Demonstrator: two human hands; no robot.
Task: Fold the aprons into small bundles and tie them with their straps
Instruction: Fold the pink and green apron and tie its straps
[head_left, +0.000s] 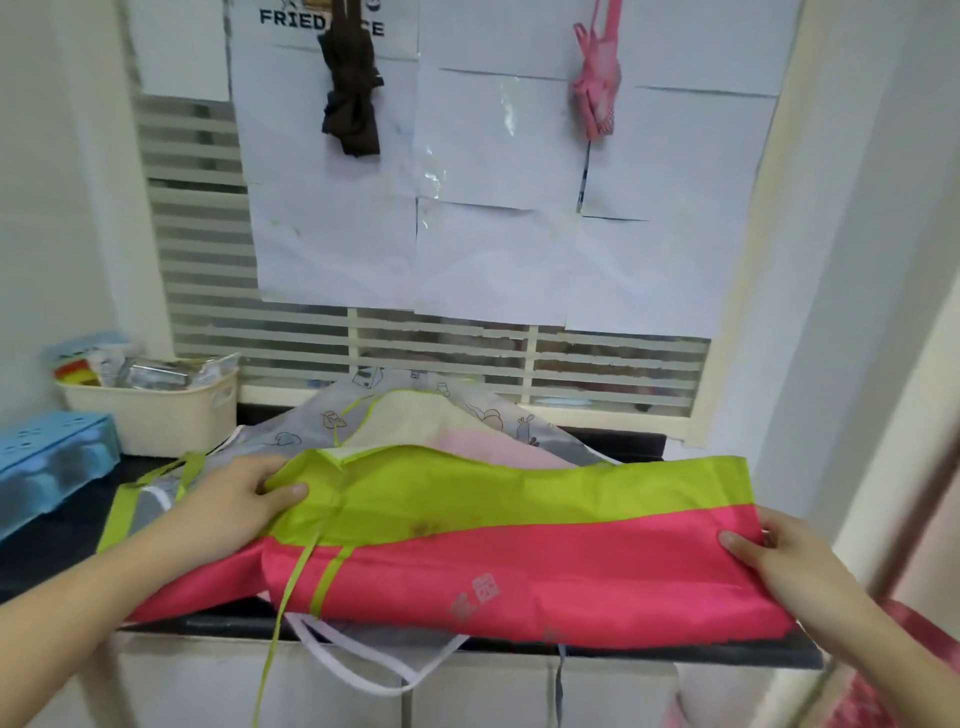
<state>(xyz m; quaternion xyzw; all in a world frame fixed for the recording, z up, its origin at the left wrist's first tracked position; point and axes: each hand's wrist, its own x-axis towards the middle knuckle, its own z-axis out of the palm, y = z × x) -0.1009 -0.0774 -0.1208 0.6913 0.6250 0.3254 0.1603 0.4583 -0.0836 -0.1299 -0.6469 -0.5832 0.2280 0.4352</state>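
— On the far left, what sits on the worktop (62, 540)?
— A blue tray (52, 462) at the edge, and behind it a cream basket (156, 415) stuffed with packets.

— And the left hand (234, 499)?
— It grips the left end of the apron (519, 545); its thumb lies on top of the green band and the fingers (270, 475) curl round the cloth's edge, pinching it.

— Where does the apron lie?
— Across the front of the worktop, folded into a long strip, green band behind and pink band in front. Green straps (275, 618) hang from it over the front edge. Under it lies a grey apron (311, 426) with small drawings; its white strap (363, 670) loops down past the cabinet front.

— Anything on the wall?
— Paper sheets (493, 208) cover the window, with a dark bundle (350, 104) hanging left and a pink bundle (597, 93) hanging right.

— The right hand (774, 556)?
— It holds the apron's right end, thumb on top of the pink cloth, the other fingers hidden beneath, so it pinches the fabric between them.
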